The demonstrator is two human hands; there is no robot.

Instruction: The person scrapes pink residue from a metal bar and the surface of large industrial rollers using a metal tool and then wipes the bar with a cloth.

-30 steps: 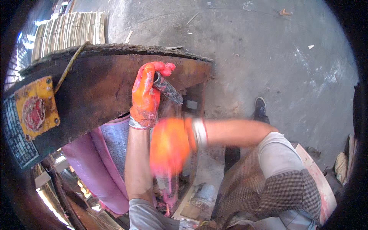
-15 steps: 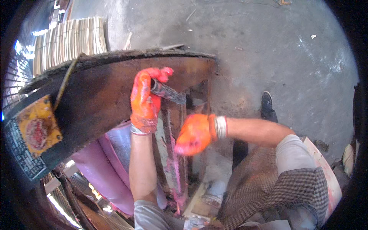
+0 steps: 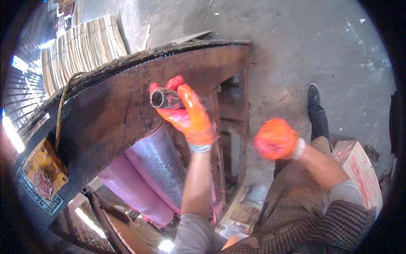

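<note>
My left hand (image 3: 186, 114), in an orange glove, grips a dark metal pipe handle (image 3: 163, 98) whose open end points toward the camera. It is raised over the rusty brown machine cover (image 3: 105, 114). My right hand (image 3: 275, 139), also in an orange glove, is balled into a fist out to the right above my checked trouser leg; nothing shows in it. Below my left forearm lie a grooved metal roller (image 3: 158, 163) and a pink-coated roller (image 3: 127, 186).
A stack of thin wood veneer sheets (image 3: 80, 53) lies on the concrete floor behind the machine. A yellow plate (image 3: 42, 171) sits on the machine's left end. My shoe (image 3: 314, 95) stands on the floor at right, near a stained box (image 3: 357, 169).
My left hand has swung the pipe handle up so its open end now faces the camera. My right hand has moved away from the machine's side toward the right.
</note>
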